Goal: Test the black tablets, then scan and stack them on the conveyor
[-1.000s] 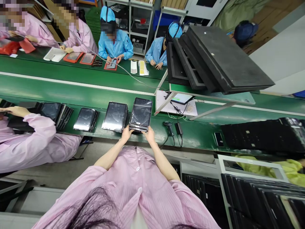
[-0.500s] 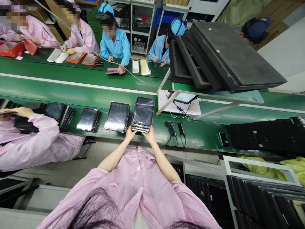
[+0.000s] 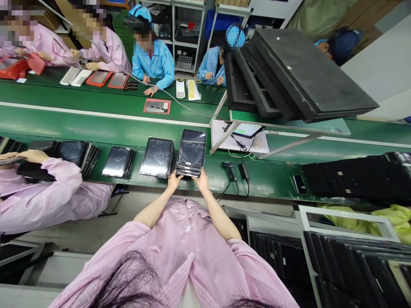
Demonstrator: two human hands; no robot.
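A stack of dark-screened tablets (image 3: 192, 147) stands on the green bench in front of me, its near edges wrapped in shiny clear film. My left hand (image 3: 174, 181) grips the stack's near left corner, and my right hand (image 3: 201, 180) grips its near right corner. Both hands are closed on it from the sides; some fingertips are hidden under or behind the edges. Just left of it is a second tablet stack (image 3: 156, 156), close beside but not held. Farther left, a smaller slanted tablet stack (image 3: 117, 161) lies on the bench.
To the right lie a barcode scanner (image 3: 230, 169), a black power adapter (image 3: 244, 171) and a phone (image 3: 299, 184). A metal-legged stand (image 3: 290, 125) carries black foam trays (image 3: 308, 77). A co-worker's pink sleeve (image 3: 66, 171) is at the left. Across the bench, people handle red pouches.
My hands stay at the same stack, with only a slight shift. Across the bench, the person in blue has let go of the red-edged item, which now lies flat.
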